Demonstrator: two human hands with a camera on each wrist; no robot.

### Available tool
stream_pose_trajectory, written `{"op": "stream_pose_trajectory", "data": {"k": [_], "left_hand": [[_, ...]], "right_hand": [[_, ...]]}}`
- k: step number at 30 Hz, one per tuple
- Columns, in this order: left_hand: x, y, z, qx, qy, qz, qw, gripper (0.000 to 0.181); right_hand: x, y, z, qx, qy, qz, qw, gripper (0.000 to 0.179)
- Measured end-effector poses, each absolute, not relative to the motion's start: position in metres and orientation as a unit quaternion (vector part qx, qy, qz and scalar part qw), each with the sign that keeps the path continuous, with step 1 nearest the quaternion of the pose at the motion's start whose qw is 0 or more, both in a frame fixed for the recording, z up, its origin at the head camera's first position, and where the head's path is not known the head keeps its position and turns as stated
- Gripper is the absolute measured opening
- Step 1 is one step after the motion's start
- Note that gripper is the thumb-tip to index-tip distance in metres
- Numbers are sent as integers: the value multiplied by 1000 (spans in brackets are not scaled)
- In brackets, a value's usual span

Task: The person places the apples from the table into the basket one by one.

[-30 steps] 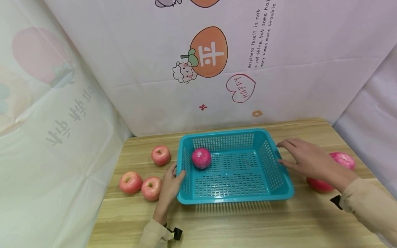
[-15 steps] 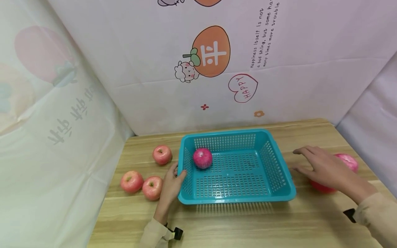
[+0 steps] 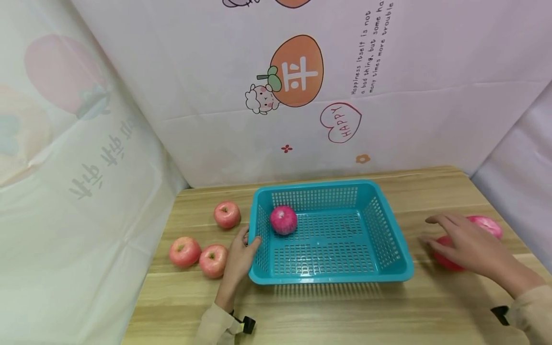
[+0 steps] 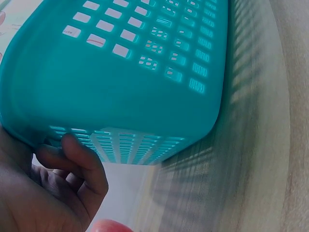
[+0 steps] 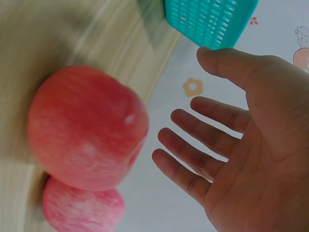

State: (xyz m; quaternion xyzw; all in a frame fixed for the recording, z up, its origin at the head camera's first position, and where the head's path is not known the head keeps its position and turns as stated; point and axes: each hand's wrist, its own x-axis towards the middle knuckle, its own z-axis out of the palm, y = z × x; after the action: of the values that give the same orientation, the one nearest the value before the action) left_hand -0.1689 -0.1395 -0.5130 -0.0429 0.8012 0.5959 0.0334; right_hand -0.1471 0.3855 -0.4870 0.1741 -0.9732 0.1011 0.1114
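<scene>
Right hand (image 3: 467, 244) has moved off the right rim of the teal perforated plastic basket (image 3: 327, 278), out over the loose fruit at far right; left hand (image 3: 239, 256) same grip as before. Wood-grain table (image 3: 323, 321) under everything. Basket upright, mid-table. Left hand holds its left rim, thumb on top, fingers curled outside. Right hand wide, fingers apart, palm bare, near the red apple-like fruit (image 5: 87, 128) but apart from it. Pink-streaked fruit (image 5: 82, 208) just beside that one; contact, can't tell. Three pinkish-red apples (image 3: 184, 251) left of basket, one farther back. Magenta fruit (image 3: 283, 220) in basket, near left wall.
</scene>
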Motion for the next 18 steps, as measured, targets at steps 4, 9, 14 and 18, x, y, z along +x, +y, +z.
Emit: {"op": "stream_pose_trajectory", "data": {"k": [4,9,14,18], "left_hand": [[-170,-139,-513,-43,801,597,32,54],[-171,-139,-514,-41,797,602,31,53],[-171,-138,-515,-40,795,605,26,49],[-171,-138,-515,-40,797,602,25,48]], "right_hand": [[-146,393,-494,176,-971,100,124,53],[-145,398,-502,183,-968,100,142,54],[-144,403,-510,183,-967,101,148,55],[-143,406,-516,172,-970,105,135,59]]}}
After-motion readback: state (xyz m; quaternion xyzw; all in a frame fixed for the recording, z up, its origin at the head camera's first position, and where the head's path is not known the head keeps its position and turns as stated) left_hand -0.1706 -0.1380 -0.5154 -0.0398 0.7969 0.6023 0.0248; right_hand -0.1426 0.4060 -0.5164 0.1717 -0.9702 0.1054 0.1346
